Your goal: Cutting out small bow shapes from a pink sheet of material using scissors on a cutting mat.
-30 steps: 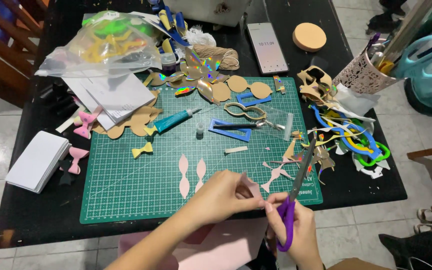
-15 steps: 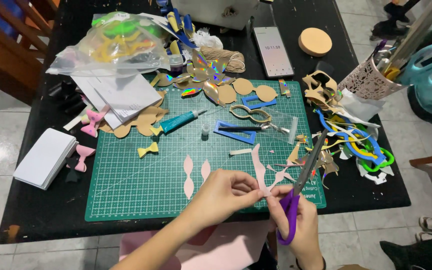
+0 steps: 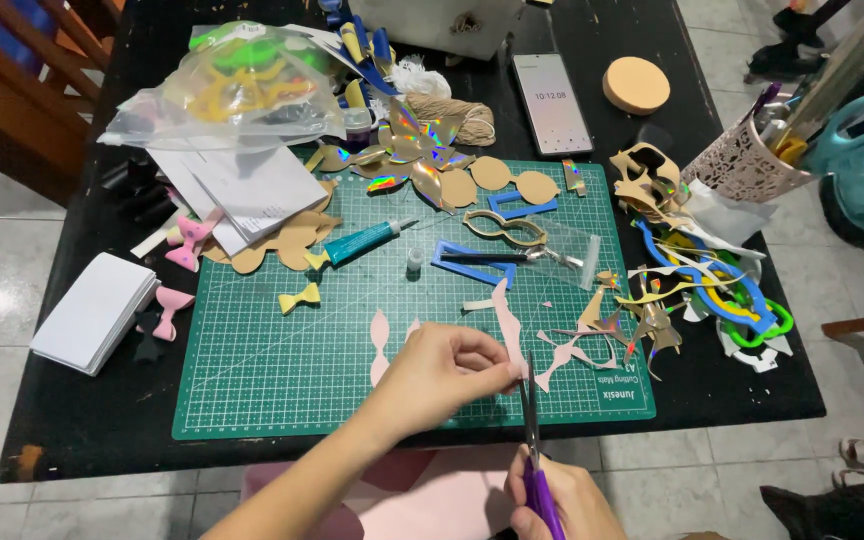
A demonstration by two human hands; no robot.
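Black table (image 3: pixel 72 420) on tiled floor, green mat (image 3: pixel 282 370) on top so cuts land on it. Nearest: right hand (image 3: pixel 557 500) clenched on purple scissors (image 3: pixel 534 440), blades up into a pink strip (image 3: pixel 507 320) that the left hand (image 3: pixel 447 370) pinches taut at the blade, just over the mat's front edge. Further back: 2 pink cut-outs (image 3: pixel 380 345), yellow bow (image 3: pixel 299 297), glue tube (image 3: pixel 362 242), scraps (image 3: pixel 692 290), phone (image 3: pixel 550 102).
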